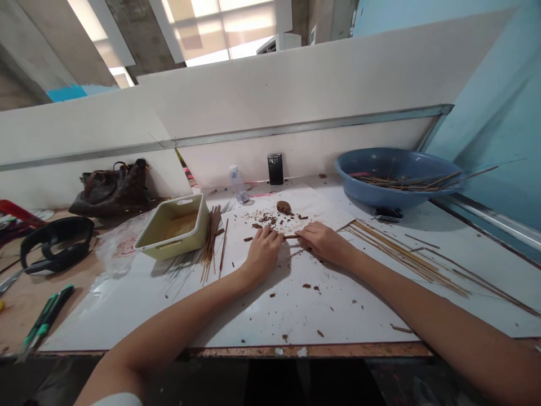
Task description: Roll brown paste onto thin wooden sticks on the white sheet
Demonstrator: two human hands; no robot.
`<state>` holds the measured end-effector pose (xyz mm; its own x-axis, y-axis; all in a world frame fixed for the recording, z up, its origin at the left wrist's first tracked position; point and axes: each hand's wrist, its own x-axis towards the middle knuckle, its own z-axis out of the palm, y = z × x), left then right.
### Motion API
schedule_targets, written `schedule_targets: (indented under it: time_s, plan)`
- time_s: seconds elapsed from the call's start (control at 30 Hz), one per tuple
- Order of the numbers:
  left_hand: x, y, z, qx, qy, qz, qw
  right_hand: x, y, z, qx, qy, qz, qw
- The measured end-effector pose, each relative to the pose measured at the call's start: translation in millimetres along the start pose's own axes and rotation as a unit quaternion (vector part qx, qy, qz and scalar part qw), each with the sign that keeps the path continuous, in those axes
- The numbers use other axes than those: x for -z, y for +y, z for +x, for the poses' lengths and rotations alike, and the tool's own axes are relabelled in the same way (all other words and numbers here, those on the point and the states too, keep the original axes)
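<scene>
A thin brown stick (291,237) spans the short gap between my two hands just above the white board. My left hand (265,248) has its fingers bent over the left end. My right hand (322,241) curls over the right end, so both ends are hidden under the fingers. Beyond the hands lies a brown lump (284,207) of dough-like material, with dark crumbs (268,217) scattered in front of it. A bundle of brown sticks (210,242) rests left of my left hand. Longer tan sticks (406,256) lie to the right, near my right forearm.
A yellow-green basin (143,246) stands at left, a blue tub (366,194) holding sticks at back right. A clear bottle (238,185) and a black box-like object (275,169) stand at the back. A bag (112,192), headset (54,245) and green-black tools (48,316) lie far left.
</scene>
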<state>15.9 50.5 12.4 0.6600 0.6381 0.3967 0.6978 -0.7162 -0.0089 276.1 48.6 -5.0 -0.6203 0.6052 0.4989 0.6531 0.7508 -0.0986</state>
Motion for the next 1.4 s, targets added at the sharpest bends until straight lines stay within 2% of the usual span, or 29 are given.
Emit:
schedule_targets:
  time_s: [0.2,0.37,0.57,0.67,0.8,1.0,1.4]
  plan:
    - [-2.0,5,-1,0.031,-0.007,0.042,0.999,-8,-9,1,-0.04,0.001,-0.034,0.999]
    - [-8.8,22,-6,0.016,-0.005,0.024,1.0,-9,-26,-1,-0.07,0.012,-0.005,0.997]
    - [-17.1,33,-16,0.027,-0.088,0.043,0.995,-20,-52,-7,-0.1,-0.07,-0.005,0.992]
    - [-19.3,35,-22,0.029,-0.115,0.056,0.991,-30,-60,-11,-0.126,-0.079,-0.02,0.989]
    - [-22.3,32,-25,0.021,-0.117,0.052,0.992,-35,-59,-10,-0.134,-0.085,-0.021,0.987]
    - [-25.5,27,-19,0.054,-0.103,0.051,0.992,-39,-50,-6,-0.133,-0.074,-0.009,0.988]
    - [-23.0,32,-25,0.036,-0.13,0.06,0.989,-37,-53,-13,-0.117,-0.098,-0.029,0.988]
